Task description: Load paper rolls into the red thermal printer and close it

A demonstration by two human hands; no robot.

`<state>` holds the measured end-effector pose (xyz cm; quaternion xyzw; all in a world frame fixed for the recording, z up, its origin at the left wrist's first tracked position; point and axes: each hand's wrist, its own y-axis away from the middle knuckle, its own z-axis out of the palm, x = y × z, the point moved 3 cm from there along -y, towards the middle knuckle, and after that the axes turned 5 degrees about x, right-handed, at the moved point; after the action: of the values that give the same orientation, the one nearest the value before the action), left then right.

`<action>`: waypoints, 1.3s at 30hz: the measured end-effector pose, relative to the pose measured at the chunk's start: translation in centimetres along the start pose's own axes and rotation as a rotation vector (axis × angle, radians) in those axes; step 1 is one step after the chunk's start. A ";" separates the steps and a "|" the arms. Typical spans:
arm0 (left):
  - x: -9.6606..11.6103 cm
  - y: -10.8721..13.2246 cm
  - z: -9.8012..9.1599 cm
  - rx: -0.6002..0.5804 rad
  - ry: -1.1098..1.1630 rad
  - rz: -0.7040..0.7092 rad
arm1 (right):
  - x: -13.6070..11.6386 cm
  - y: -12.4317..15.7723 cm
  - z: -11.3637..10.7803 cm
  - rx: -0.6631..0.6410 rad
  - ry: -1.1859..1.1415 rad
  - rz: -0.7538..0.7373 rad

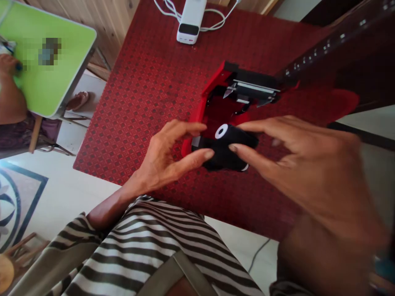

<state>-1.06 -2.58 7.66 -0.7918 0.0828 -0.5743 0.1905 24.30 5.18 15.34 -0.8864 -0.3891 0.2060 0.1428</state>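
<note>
One black-wrapped roll (224,147) with a white core lies between the two hands, over the open compartment of one red receipt printer (212,84). The left hand (163,158) and the right hand (296,164) each clasp it lightly, a thumb and finger closing on it from either side. Behind the roll stands the printer's raised metal print mechanism (251,91). The printer rests on a red patterned cloth (129,123) covering the bench. Farther off lies one white power bank (191,20), its white cable (216,14) looped beside it. Off to the left, a co-worker's hand (8,65) rests on one green table (61,88).
</note>
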 end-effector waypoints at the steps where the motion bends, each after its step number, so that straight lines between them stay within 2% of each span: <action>1: -0.1 0.4 0.0 0.011 -0.102 0.034 | 0.3 -0.1 0.5 0.006 0.013 0.019; 4: -0.1 1.6 0.5 0.038 -0.328 0.109 | 0.8 -0.3 2.1 -0.034 0.056 0.092; 10: -0.2 2.6 1.9 -0.061 -0.480 0.212 | 1.4 -1.0 4.6 -0.182 0.149 0.256; 17: -0.1 1.2 2.2 -0.070 -0.492 0.259 | 1.4 -1.7 5.7 -0.187 0.157 0.170; 23: -0.5 0.6 2.4 -0.140 -0.522 0.186 | 0.7 -2.0 6.5 -0.114 0.218 0.177; 31: -0.4 -0.6 2.5 -0.155 -0.514 0.177 | 1.5 -3.2 7.8 -0.318 0.187 0.342; 39: -0.7 -1.8 2.7 -0.220 -0.523 0.098 | 1.6 -4.3 7.9 -0.377 0.194 0.269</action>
<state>1.12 -0.16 6.98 -0.9239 0.1311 -0.3284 0.1459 18.80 9.96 9.80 -0.9568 -0.2837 0.0608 -0.0168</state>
